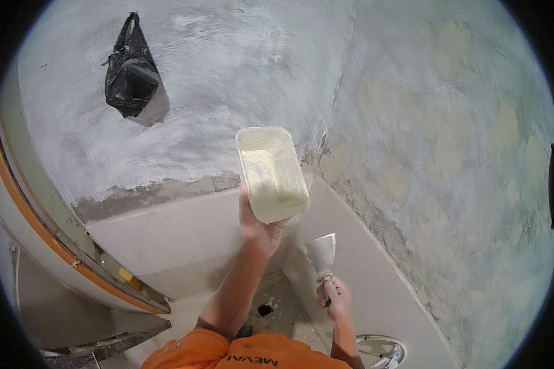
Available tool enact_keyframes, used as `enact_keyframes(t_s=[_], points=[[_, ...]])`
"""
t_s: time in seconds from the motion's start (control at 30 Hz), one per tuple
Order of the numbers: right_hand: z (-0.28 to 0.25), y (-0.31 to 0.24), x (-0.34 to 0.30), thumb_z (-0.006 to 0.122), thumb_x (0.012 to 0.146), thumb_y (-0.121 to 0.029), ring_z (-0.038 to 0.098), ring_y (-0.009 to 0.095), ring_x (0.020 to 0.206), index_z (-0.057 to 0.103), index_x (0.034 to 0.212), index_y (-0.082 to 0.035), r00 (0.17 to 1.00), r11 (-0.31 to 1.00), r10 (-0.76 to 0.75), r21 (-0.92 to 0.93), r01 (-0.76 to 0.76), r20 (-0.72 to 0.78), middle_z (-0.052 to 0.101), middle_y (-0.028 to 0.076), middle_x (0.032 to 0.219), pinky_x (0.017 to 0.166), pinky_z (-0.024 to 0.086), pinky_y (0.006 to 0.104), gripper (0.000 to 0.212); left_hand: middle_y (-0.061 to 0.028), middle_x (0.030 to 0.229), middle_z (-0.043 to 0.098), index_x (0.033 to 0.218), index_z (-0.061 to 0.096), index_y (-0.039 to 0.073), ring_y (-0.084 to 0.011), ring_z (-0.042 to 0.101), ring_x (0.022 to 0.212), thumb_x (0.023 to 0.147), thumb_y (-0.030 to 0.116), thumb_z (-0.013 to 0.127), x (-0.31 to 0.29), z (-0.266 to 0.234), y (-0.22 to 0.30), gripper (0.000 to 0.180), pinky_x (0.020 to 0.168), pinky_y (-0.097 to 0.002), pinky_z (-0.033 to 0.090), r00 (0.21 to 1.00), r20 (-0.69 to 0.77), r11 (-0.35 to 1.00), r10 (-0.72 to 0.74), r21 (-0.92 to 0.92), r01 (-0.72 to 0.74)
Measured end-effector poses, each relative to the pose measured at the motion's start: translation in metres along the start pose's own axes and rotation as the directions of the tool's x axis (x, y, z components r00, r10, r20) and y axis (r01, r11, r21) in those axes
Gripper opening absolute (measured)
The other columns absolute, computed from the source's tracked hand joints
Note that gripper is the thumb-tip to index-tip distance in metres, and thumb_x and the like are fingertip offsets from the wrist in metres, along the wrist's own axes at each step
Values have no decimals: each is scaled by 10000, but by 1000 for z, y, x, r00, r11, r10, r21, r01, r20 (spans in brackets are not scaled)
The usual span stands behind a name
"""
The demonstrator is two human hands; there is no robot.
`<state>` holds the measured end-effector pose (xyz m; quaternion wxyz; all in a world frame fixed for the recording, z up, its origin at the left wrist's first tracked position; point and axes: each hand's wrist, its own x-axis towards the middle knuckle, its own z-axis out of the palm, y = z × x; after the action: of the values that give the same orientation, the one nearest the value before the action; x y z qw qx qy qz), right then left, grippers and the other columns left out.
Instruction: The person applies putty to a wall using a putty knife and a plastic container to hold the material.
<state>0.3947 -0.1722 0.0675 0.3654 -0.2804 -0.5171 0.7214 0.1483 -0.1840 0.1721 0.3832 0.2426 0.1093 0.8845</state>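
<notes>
My left hand [260,226] is raised in the middle of the view, gripping a cream-coloured rectangular plastic tub [282,206] from below and along its side. The tub tilts so that its inside shows, with pale filler smeared over the walls and bottom. Lower and to the right, my right hand [337,299] is closed around the handle of a putty knife [322,252]. Its wide metal blade points up and carries a whitish coating. Blade and tub are apart.
A black plastic bag [132,80] hangs on the patchy plastered wall [209,92] at the upper left. Another plastered wall [437,141] meets it at a corner. Pale panels [166,237] line the lower walls. At the bottom right sits a round white fixture with a metal fitting [388,353].
</notes>
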Motion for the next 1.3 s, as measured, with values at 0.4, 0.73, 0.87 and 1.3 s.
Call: enact_keyframes(t_s=[0.4, 0.73, 0.87, 1.3], points=[[20, -82, -3, 714, 860, -79, 629, 223, 725, 713, 1237, -73, 811, 438, -575, -797, 415, 106, 635, 99, 835, 698, 507, 324, 378, -132, 1366, 564, 1484, 411, 57, -258, 564, 1262, 1028, 444, 561, -19, -17, 21, 616, 1007, -399, 510, 997, -54, 913, 54, 406, -28], [55, -101, -11, 719, 806, -64, 609, 284, 716, 730, 1199, -139, 802, 59, -507, -915, 399, 316, 574, 85, 831, 633, 501, 387, 400, -125, 1325, 579, 1436, 434, 38, -241, 610, 1178, 1013, 360, 622, -20, -29, 30, 564, 966, -374, 541, 1000, 20, 885, -13, 465, 3], [60, -100, -11, 704, 804, -96, 594, 249, 696, 704, 1239, -175, 812, -12, -437, -905, 425, 387, 511, 52, 831, 556, 489, 394, 442, -127, 1332, 571, 1449, 414, 42, -242, 613, 1179, 1035, 397, 561, -16, -40, 26, 565, 958, -380, 551, 997, -53, 883, -51, 463, 70], [68, -126, 20, 686, 823, -122, 673, 358, 769, 729, 1170, -122, 892, -100, -94, -896, 433, 441, 682, 128, 935, 669, 529, 444, 350, -137, 1331, 586, 1479, 426, 68, -278, 621, 1186, 1061, 523, 382, -16, -67, 20, 620, 955, -442, 555, 882, -325, 814, -341, 368, 450]])
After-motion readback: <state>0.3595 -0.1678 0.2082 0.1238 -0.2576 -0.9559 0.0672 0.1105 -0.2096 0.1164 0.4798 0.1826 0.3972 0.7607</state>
